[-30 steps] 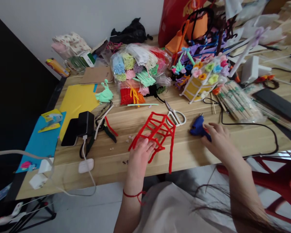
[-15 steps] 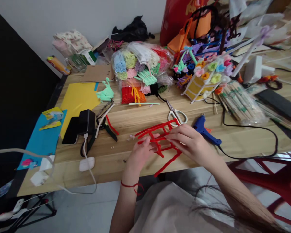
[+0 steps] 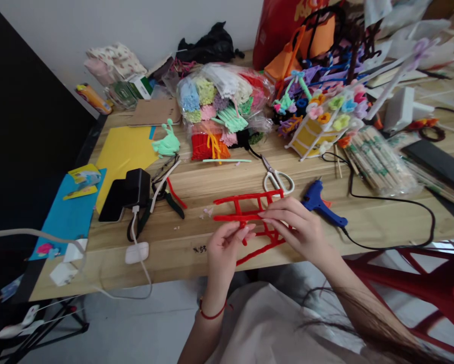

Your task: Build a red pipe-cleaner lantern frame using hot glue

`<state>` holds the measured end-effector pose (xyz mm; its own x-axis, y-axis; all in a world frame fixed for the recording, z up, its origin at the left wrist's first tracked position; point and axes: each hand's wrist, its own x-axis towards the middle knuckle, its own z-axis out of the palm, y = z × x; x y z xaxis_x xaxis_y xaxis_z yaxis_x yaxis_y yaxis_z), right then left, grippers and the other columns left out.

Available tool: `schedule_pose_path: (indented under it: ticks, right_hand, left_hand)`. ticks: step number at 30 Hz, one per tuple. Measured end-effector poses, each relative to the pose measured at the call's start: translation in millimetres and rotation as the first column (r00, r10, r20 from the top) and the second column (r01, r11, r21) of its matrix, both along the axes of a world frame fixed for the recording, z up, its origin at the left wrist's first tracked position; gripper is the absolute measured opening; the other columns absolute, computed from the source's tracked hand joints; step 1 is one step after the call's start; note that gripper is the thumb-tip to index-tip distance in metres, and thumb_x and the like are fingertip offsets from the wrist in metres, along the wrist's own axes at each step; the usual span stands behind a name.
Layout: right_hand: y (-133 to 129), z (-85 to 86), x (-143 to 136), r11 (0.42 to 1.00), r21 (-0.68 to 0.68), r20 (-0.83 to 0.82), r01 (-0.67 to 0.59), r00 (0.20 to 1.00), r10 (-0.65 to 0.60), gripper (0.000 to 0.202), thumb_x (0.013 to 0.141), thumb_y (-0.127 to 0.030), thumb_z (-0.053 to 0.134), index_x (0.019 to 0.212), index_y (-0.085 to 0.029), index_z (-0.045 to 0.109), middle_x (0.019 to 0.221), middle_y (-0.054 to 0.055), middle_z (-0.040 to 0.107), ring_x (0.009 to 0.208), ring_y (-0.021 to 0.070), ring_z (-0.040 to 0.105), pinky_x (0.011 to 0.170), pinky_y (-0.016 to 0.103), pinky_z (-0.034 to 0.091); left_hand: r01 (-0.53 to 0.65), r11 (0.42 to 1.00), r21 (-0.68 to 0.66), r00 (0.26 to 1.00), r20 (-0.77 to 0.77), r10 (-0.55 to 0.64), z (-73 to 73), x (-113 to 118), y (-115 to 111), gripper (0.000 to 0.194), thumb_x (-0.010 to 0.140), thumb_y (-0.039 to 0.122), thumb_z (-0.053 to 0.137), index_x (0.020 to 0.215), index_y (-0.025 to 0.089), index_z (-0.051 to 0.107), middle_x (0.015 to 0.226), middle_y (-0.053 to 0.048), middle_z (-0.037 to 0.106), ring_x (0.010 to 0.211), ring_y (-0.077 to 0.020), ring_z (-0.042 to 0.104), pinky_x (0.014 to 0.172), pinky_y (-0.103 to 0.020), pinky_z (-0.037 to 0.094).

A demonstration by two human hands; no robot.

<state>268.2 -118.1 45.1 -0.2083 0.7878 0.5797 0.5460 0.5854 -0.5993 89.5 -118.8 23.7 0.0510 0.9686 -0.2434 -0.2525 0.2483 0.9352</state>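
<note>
A frame of red pipe cleaners [image 3: 237,206], with long rails joined by short cross pieces, is held above the near part of the table. My left hand [image 3: 227,247] pinches a short red piece below the middle rail, thumb and fingertips together. My right hand [image 3: 297,222] grips the same frame at its right side, fingers closed around the middle rail and hiding part of the joints. One long red strand [image 3: 259,252] slants down toward the table edge. White-handled scissors [image 3: 275,178] lie just behind the frame. A blue glue gun [image 3: 321,205] rests to the right of my right hand.
Bundles of coloured pipe cleaners [image 3: 212,101] lie at the back. A small white-framed stand with flowers [image 3: 314,136] is right of them. Pliers [image 3: 174,206], a phone [image 3: 111,202] and a white earphone case [image 3: 136,252] lie left. The glue gun's cord [image 3: 432,212] loops at right.
My left hand has moved down and right, from the middle rail's left part to the short piece beneath it. The frame has turned slightly, while my right hand keeps its grip.
</note>
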Motion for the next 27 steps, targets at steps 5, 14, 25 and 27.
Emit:
schedule_pose_path:
  ticks: [5, 14, 25, 27]
  right_hand:
    - [0.4, -2.7, 4.7, 0.997, 0.031, 0.034, -0.064, 0.997, 0.063, 0.023, 0.091, -0.011, 0.052, 0.107, -0.021, 0.065, 0.096, 0.010, 0.065, 0.089, 0.0207, 0.062, 0.075, 0.037, 0.053]
    - [1.5, -5.3, 9.1, 0.994, -0.003, 0.190, -0.113, 0.975, 0.112, 0.026, 0.093, -0.013, 0.047, 0.111, -0.021, 0.064, 0.098, 0.010, 0.061, 0.090, 0.0200, 0.057, 0.076, 0.036, 0.050]
    - [1.3, 1.8, 5.6, 0.994, -0.040, 0.283, -0.103, 0.953, 0.110, 0.029, 0.096, -0.018, 0.043, 0.115, -0.021, 0.064, 0.098, 0.011, 0.061, 0.089, 0.0203, 0.056, 0.074, 0.035, 0.049]
    - [0.9, 3.1, 5.1, 0.994, -0.032, 0.295, -0.102, 0.949, 0.107, 0.029, 0.096, -0.017, 0.043, 0.115, -0.020, 0.065, 0.098, 0.011, 0.062, 0.089, 0.0205, 0.056, 0.074, 0.034, 0.049]
  left_hand:
    - [-0.003, 1.000, -0.001, 1.000, -0.008, 0.003, -0.8, 2.7, -0.4, 0.017, 0.072, 0.031, 0.077, 0.078, 0.016, 0.070, 0.080, -0.007, 0.077, 0.059, -0.0175, 0.071, 0.067, -0.031, 0.061]
    - [0.024, 0.997, -0.074, 1.000, 0.013, -0.023, -3.9, 4.9, 1.1, 0.019, 0.067, 0.032, 0.080, 0.077, 0.016, 0.074, 0.078, -0.007, 0.076, 0.063, -0.0203, 0.072, 0.070, -0.034, 0.062]
    - [0.010, 0.997, -0.078, 0.999, 0.046, -0.006, -5.8, 5.9, -2.7, 0.031, 0.067, 0.029, 0.080, 0.095, 0.018, 0.072, 0.083, -0.005, 0.077, 0.071, -0.0220, 0.073, 0.070, -0.033, 0.062]
    - [0.001, 0.996, -0.085, 0.999, 0.038, 0.003, -5.6, 5.7, -3.6, 0.033, 0.068, 0.030, 0.080, 0.098, 0.019, 0.071, 0.082, -0.005, 0.077, 0.071, -0.0223, 0.073, 0.070, -0.033, 0.062]
